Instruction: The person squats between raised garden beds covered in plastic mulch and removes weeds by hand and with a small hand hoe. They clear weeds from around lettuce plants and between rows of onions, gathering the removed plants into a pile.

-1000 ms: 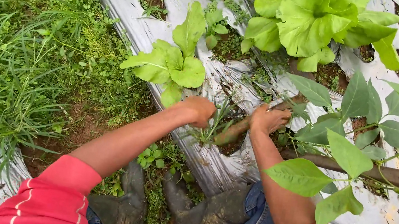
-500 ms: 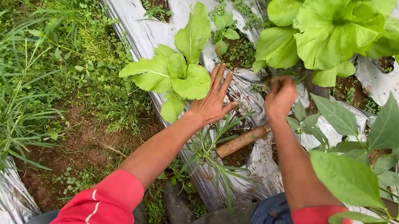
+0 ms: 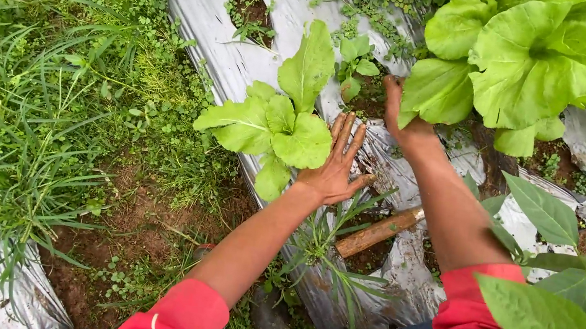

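A garden bed seen from above, covered in silver plastic mulch (image 3: 207,12) with planting holes cut in it. Far left is a strip of long grass (image 3: 15,107) and bare brown soil (image 3: 138,219), open ground with room to move. Next comes a small lettuce plant (image 3: 276,119) with pale green leaves growing through the plastic. The person's left hand (image 3: 335,167) lies flat on the plastic just to the right of it, fingers spread and straight, grip apart and holding nothing, fingertips touching the lettuce leaves. Below that hand a grassy weed (image 3: 324,243) sprouts from a hole, and a wooden tool handle (image 3: 378,231) lies loose in the same hole, near the left wrist but not held. To the right, the right hand (image 3: 402,115) reaches further up the bed into a hole of small weeds (image 3: 358,66); its fingers are tucked under a leaf of a large lettuce (image 3: 532,65), so whether that grip is closed cannot be told. Far right, broad dark leaves of a bean plant (image 3: 564,267) crowd the edge over the right sleeve
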